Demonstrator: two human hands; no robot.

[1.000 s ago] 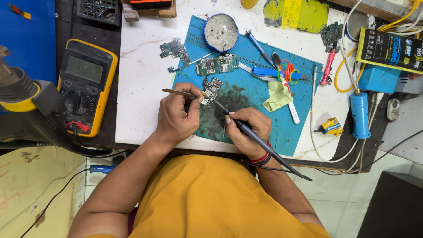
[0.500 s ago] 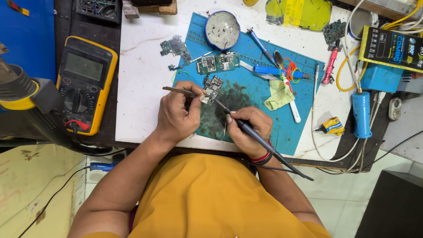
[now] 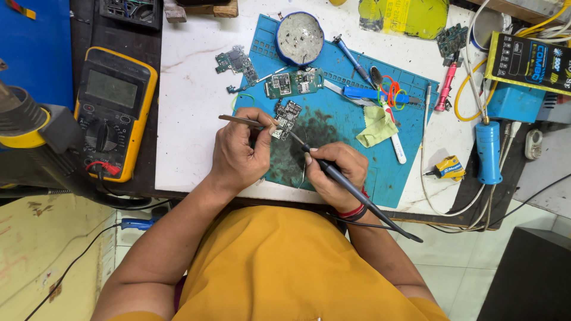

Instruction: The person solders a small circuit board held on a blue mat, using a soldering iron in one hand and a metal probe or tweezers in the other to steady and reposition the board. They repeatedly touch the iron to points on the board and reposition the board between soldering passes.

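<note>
The left hand [image 3: 238, 151] pinches thin tweezers [image 3: 244, 121] between thumb and fingers, wrist resting at the table edge. The right hand [image 3: 336, 175] grips a black soldering iron [image 3: 351, 187] like a pen, fingers curled tight. Both tips meet on a small circuit board [image 3: 286, 119] just beyond the fingertips, lying on a blue mat [image 3: 357, 148].
</note>
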